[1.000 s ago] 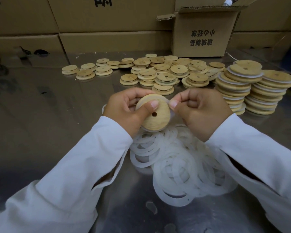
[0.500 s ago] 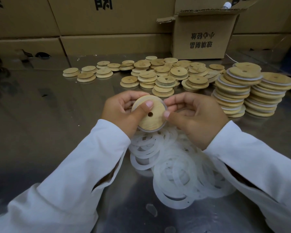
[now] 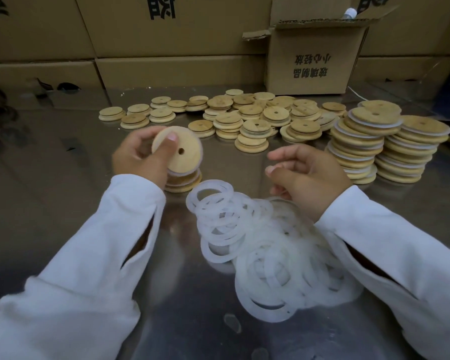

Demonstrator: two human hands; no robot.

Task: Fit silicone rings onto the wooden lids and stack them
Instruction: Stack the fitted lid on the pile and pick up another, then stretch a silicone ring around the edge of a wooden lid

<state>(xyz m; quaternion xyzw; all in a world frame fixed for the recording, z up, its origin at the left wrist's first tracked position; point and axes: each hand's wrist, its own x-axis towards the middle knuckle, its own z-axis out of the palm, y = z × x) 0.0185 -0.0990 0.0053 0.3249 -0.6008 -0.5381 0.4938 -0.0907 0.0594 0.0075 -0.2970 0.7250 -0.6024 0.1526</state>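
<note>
My left hand [image 3: 140, 157] grips a round wooden lid [image 3: 183, 152] with a centre hole and a translucent ring round its edge, thumb across its face. The lid hangs just above a short stack of ringed lids [image 3: 183, 181] on the metal table. My right hand [image 3: 307, 175] hovers apart to the right, fingers loosely curled, holding nothing. Below it lies a heap of white silicone rings [image 3: 265, 245]. Bare wooden lids [image 3: 244, 118] are scattered at the back. Two tall stacks of ringed lids [image 3: 385, 146] stand at the right.
Cardboard boxes [image 3: 166, 35] line the back of the steel table [image 3: 50, 178]. An open carton [image 3: 315, 61] stands behind the loose lids. A dark object sits at the far left edge.
My right hand has let go of the lid and drawn away to the right. My left hand has carried the ringed lid leftward, over the short stack.
</note>
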